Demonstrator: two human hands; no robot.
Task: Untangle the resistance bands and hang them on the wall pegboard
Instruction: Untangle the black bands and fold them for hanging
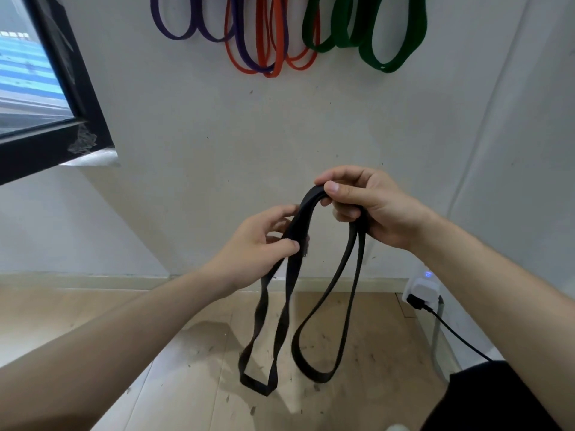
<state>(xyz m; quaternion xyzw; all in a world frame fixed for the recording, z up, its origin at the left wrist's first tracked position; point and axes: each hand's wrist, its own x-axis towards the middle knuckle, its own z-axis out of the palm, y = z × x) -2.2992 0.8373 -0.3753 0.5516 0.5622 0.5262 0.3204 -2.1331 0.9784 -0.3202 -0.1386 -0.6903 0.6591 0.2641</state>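
One head-worn wide-angle camera looks forward and down, facing a near wall [217,135] and floor [174,377].

The held band [306,202] arches from the left hand [258,244] up to the right hand [370,206], its loops dangling above the floor [186,353]. Behind and above, hung bands [273,35] line the wall [217,135]; window [46,88] left, plug [421,290] low right.

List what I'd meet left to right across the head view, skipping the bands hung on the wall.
Window frame → left hand → right hand → white plug adapter. Black band omitted: both hands grip it, so it spans them.
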